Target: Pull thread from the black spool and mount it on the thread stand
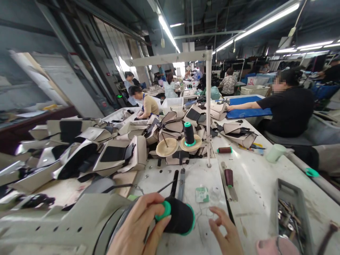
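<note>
My left hand (pixel 142 226) grips a large black thread cone (pixel 179 216) by its green tip, thumb and fingers closed round it. The cone lies tilted sideways above the white machine table, its green base facing right. Just right of it is my right hand (pixel 225 230), fingers curled, thumb near the bent fingers. A fine dark thread (pixel 200 214) loops between the cone and the right fingertips and seems pinched there. Below and left stands the pale sewing machine body (pixel 69 223). A small green-and-white packet (pixel 202 194) lies beyond the right hand.
A thread stand post (pixel 208 106) rises ahead, with a second black cone (pixel 189 134) on its disc. Beige-and-black bags (pixel 119 156) pile up left and ahead. Brown spools (pixel 228 177) and a grey tool tray (pixel 292 212) are at right. A co-worker in black (pixel 289 102) sits beyond.
</note>
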{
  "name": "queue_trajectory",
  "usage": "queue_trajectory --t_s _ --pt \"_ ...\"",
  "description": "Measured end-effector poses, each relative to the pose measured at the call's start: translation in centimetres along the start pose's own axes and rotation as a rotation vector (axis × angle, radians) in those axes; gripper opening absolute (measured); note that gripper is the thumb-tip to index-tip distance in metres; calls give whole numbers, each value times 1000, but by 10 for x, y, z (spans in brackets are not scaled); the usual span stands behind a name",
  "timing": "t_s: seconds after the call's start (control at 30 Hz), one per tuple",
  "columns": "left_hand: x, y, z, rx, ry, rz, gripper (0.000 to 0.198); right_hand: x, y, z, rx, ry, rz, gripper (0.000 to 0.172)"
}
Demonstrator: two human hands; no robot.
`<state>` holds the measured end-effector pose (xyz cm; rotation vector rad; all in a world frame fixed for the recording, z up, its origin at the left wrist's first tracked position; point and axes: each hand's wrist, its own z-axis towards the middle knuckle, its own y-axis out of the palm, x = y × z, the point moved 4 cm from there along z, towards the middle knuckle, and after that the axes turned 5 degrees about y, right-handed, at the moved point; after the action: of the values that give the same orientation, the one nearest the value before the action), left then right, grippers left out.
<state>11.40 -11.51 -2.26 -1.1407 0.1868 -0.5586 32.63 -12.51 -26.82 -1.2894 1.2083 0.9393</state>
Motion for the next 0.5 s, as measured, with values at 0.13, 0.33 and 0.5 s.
queue_trajectory --t_s 0.13,0.33,0.5 --pt "2 -16 12 70 42 -4 15 -69 31 4 -439 -75 277 77" --pt "-15 -32 8 109 -3 -7 21 -115 6 2 -589 -152 89 30" --pt "-16 -36 5 106 -35 -93 24 -190 -25 18 -385 -496 -43 30"
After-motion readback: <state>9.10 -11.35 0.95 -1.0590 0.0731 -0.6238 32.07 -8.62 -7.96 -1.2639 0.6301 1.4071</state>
